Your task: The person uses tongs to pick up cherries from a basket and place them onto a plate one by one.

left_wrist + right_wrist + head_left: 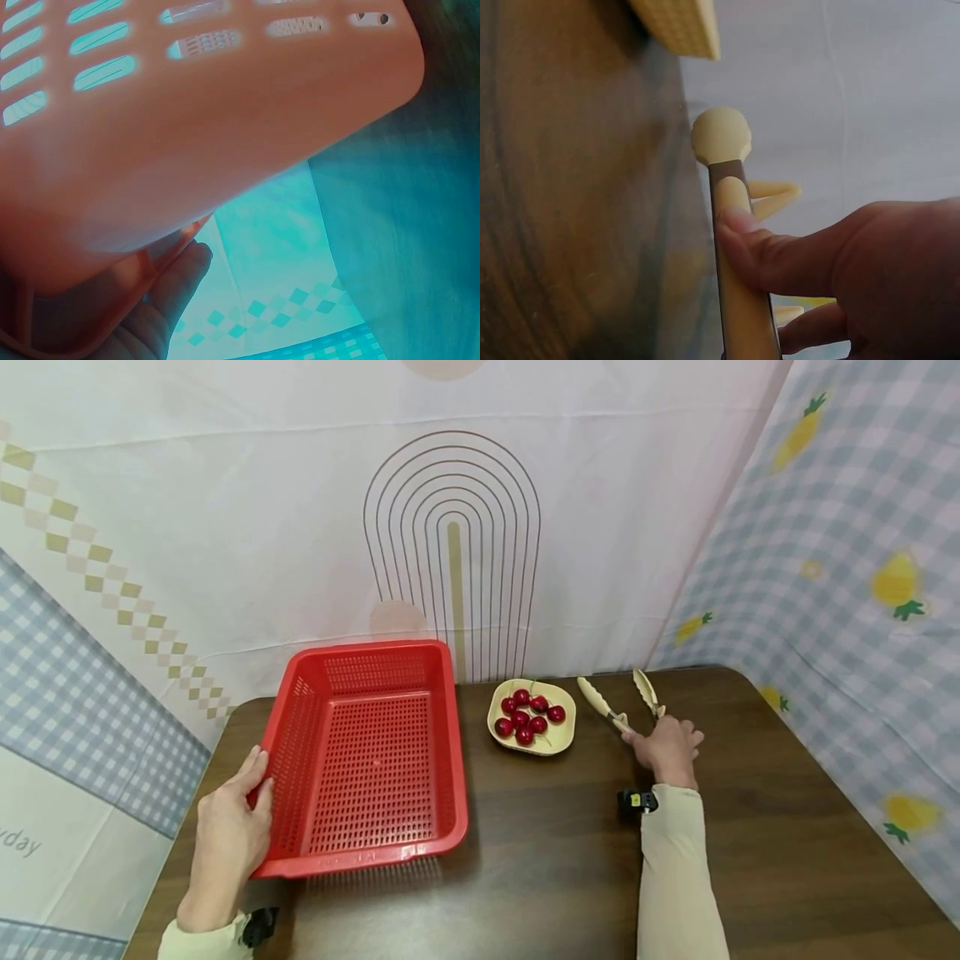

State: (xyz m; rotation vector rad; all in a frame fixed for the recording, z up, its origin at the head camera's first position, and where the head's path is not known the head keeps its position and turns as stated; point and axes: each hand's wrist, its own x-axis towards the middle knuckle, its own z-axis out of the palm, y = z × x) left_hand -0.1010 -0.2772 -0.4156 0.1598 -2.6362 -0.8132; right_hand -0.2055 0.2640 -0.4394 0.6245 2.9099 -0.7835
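Observation:
A red plastic basket point(457, 760) with slotted walls stands tilted at the left of the table, and nothing lies in it. My left hand point(231, 827) grips its left rim, thumb on the inner side; the left wrist view shows the fingers point(176, 281) along the rim's outer side. At the right, my right hand point(666, 748) holds cream-coloured tongs point(600, 700), their arms spread apart and pointing to the back. The thumb point(761, 259) presses on one tong arm in the right wrist view. Between the hands sits a pale yellow dish point(558, 740) holding several dark red cherries point(521, 719).
The dark wooden table point(540, 877) ends at a white cloth backdrop point(600, 527) just behind the basket and dish. Checked cloth with pineapple prints point(825, 610) hangs along the right side.

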